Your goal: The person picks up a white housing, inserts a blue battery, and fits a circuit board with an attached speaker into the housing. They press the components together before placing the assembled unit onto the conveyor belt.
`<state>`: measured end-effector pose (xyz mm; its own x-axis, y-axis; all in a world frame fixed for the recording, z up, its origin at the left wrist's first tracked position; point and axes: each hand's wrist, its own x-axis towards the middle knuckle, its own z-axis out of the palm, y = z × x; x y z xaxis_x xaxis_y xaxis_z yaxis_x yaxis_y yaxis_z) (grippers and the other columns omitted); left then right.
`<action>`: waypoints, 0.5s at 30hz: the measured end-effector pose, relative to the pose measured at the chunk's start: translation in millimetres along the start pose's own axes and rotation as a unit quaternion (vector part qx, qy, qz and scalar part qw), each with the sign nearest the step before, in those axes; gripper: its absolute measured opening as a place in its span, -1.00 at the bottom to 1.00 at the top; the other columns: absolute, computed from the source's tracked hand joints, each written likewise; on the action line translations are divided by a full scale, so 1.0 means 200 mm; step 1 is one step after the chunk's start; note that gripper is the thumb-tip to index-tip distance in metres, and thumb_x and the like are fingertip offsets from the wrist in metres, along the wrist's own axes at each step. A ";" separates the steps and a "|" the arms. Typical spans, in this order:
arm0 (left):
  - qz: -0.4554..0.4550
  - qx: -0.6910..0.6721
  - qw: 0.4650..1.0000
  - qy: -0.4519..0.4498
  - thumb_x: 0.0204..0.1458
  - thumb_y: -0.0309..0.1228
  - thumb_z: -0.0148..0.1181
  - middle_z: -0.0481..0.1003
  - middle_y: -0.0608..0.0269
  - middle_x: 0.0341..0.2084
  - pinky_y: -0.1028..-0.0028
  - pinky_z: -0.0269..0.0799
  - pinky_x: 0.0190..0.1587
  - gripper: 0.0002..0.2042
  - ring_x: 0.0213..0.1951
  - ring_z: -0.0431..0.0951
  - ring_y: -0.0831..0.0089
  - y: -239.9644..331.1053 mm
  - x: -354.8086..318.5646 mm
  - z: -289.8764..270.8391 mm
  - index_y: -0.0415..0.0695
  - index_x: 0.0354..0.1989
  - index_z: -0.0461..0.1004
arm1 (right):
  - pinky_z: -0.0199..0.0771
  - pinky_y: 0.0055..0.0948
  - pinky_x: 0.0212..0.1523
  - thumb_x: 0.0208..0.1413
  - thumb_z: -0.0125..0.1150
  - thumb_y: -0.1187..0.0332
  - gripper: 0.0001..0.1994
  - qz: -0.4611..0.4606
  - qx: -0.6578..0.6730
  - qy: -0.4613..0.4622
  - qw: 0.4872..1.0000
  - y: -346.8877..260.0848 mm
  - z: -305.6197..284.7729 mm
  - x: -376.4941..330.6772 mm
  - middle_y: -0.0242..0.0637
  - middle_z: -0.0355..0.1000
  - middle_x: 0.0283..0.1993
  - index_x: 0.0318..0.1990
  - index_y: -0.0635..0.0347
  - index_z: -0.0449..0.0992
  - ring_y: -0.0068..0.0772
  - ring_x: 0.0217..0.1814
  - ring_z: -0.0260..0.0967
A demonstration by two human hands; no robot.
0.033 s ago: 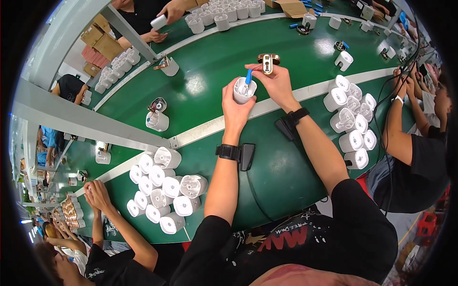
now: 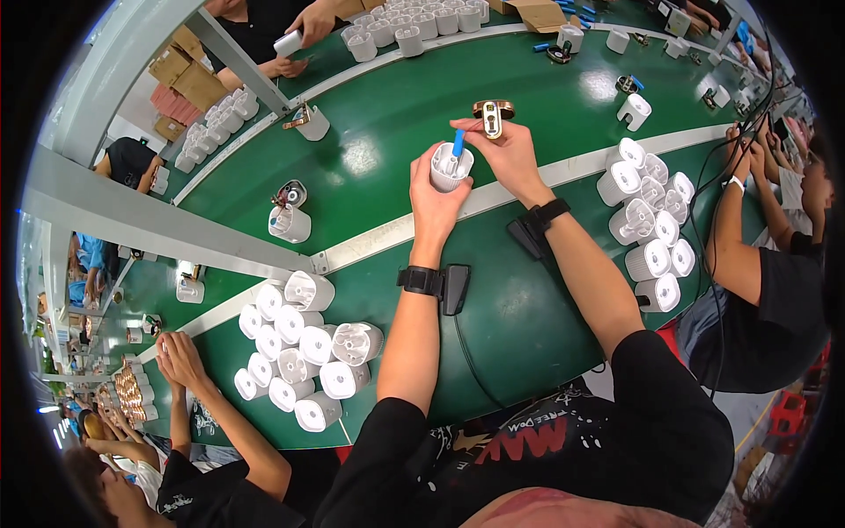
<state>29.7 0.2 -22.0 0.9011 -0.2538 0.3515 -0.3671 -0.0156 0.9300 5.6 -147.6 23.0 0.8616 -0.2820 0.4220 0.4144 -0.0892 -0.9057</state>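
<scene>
My left hand (image 2: pixel 433 202) is wrapped round a white plastic housing (image 2: pixel 450 174), its open end facing up over the green belt. A slim blue cylinder (image 2: pixel 458 143) stands partly inside that opening. Just beyond, my right hand (image 2: pixel 508 156) is closed on a small assembly (image 2: pixel 493 120) with a copper-coloured rim and a pale oval plate. Thin reddish wires run from it by my fingertips towards the blue cylinder. Exactly how my right fingers grip the assembly is partly hidden.
White housings stand grouped at left (image 2: pixel 299 343) and right (image 2: pixel 647 220). A white rail (image 2: pixel 563 173) edges the green belt (image 2: pixel 378 176), which carries scattered housings with parts. A grey post (image 2: pixel 167 211) slants in at left. Co-workers sit on both sides; cables (image 2: pixel 717 264) hang at right.
The assembly in my right hand has shifted slightly left, and the blue cylinder looks a little straighter. My left hand and the housing have stayed in place.
</scene>
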 end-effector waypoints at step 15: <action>-0.029 -0.109 0.993 -0.022 -0.17 -0.64 0.34 0.45 0.18 -0.03 0.42 0.49 0.03 -0.40 -0.04 0.53 0.42 -0.02 0.01 -0.01 -0.24 0.17 0.38 | 0.39 -0.31 0.24 0.04 0.32 0.46 -0.77 -0.108 -0.280 -0.133 0.944 -0.02 -0.05 0.00 -0.17 0.54 0.04 -0.13 0.31 0.60 -0.30 0.15 0.45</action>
<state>33.5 2.5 -23.8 0.9070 -0.2999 0.2957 -0.2517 0.1769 0.9515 1.0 -157.4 26.0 0.8485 0.0451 0.5272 0.4336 -0.6303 -0.6440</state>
